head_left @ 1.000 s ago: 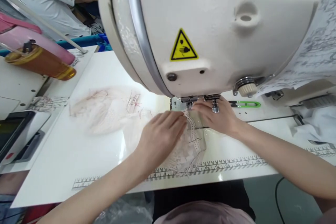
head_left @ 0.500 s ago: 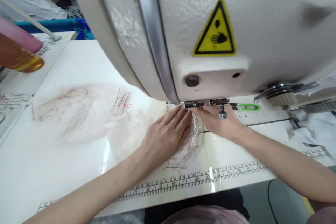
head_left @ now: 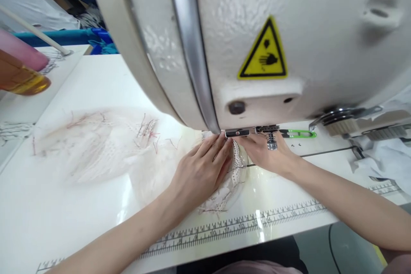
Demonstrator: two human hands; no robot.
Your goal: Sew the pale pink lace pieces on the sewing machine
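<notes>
My left hand [head_left: 201, 171] lies flat, fingers together and stretched out, pressing a small piece of pale lace fabric [head_left: 231, 180] on the white table. Its fingertips reach under the head of the cream sewing machine [head_left: 272, 30], close to the presser foot [head_left: 271, 137]. My right hand [head_left: 266, 154] rests on the other side of the lace, right at the presser foot; its fingertips are hidden under the machine head. The lace lies between both hands, partly covered by them.
A heap of sheer pinkish lace pieces [head_left: 96, 145] with red threads lies on the table to the left. Green thread snips [head_left: 298, 133] sit behind the presser foot. A ruler strip [head_left: 240, 224] runs along the table's front edge. A brown and pink bottle [head_left: 22, 77] lies far left.
The view has closed in under the machine head. Both hands have slid the lace forward to the presser foot, and they now sit closer together.
</notes>
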